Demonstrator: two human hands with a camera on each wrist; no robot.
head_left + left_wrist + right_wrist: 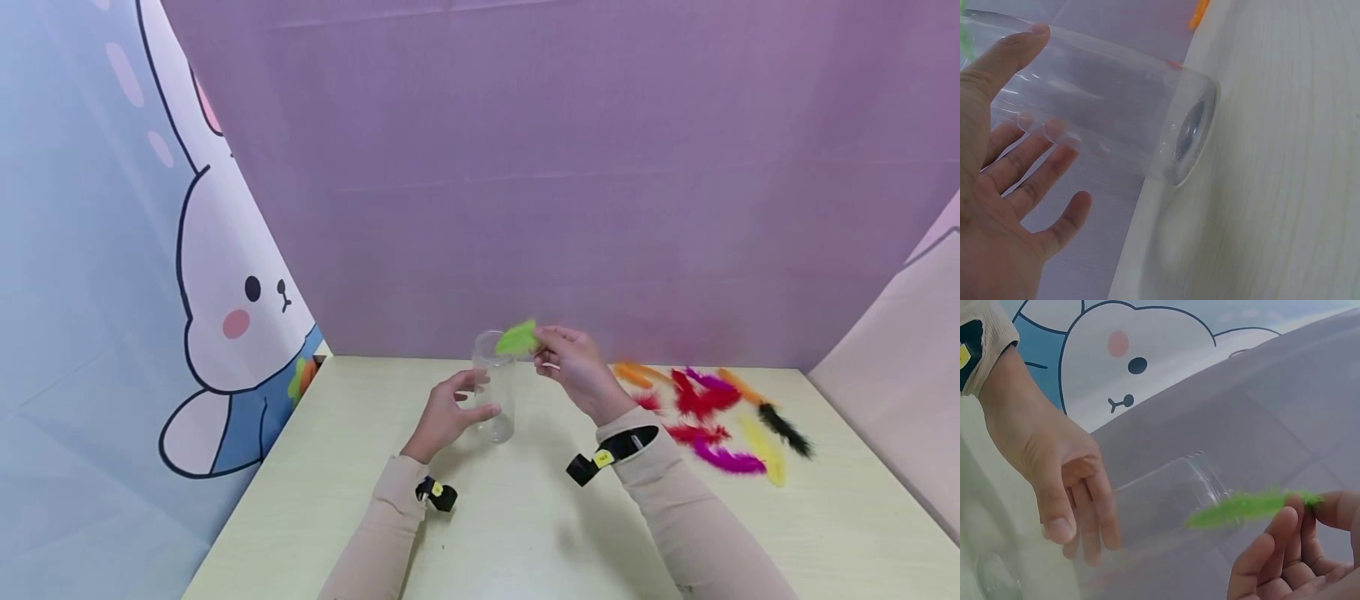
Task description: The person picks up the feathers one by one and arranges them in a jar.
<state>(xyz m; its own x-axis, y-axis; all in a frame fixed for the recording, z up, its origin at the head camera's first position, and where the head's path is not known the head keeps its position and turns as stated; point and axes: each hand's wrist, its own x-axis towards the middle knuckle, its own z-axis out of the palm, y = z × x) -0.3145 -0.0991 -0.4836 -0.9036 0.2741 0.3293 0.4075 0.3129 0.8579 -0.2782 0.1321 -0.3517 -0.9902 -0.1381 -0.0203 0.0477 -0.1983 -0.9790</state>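
Note:
A tall clear plastic jar (495, 392) stands upright on the table, its mouth at the top. My left hand (450, 410) holds it from the left side, the thumb (1016, 53) on one side of the wall and several fingers on the other. A bright green feather (517, 337) is pinched between the thumb and fingertips of my right hand (576, 367), just above and right of the jar. In the right wrist view, the tip of the green feather (1241, 509) overlaps the jar's mouth (1210, 481); whether it is inside is hard to tell.
To the right on the pale table (480, 533) lie loose feathers: red (701, 398), purple (727, 458), orange (738, 387), yellow (765, 446) and black (783, 429). A purple cloth wall (570, 183) closes off the back, and a rabbit-print cloth (225, 275) hangs at the left.

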